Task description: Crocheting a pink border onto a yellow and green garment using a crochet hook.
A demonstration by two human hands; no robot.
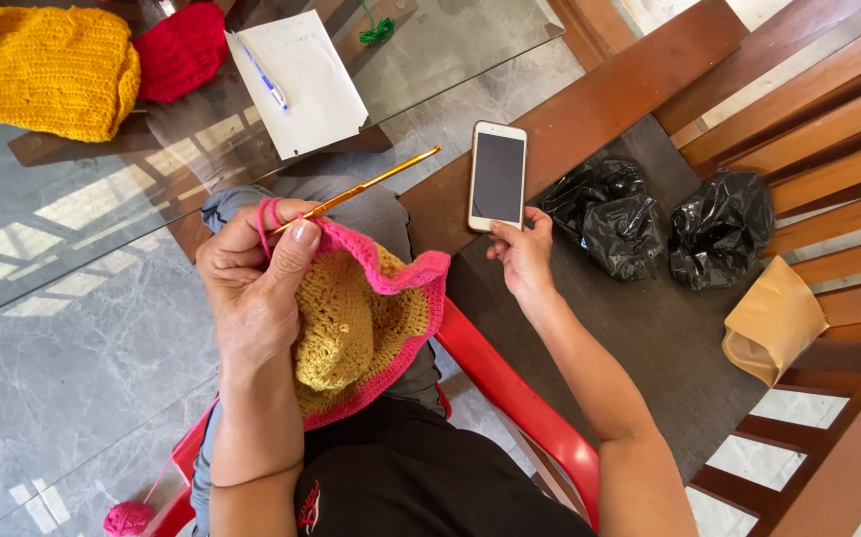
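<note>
My left hand point(251, 283) grips a yellow crochet piece with a pink border point(376, 323), resting on my lap. Pink yarn loops over its index finger, and a gold crochet hook point(371, 184) sticks out from between its fingers, pointing up and right. My right hand point(522, 254) reaches to the wooden seat beside me and touches the bottom edge of a white smartphone point(497, 176) with a dark screen, lying flat there.
A glass table point(72, 229) holds a yellow knitted piece point(44, 70), a red one point(182, 50), a paper sheet with a pen point(296, 80). Two black plastic bags point(649, 224) and a brown paper bag point(773, 320) lie on the wooden seat. A pink yarn ball point(129, 518) sits on the floor.
</note>
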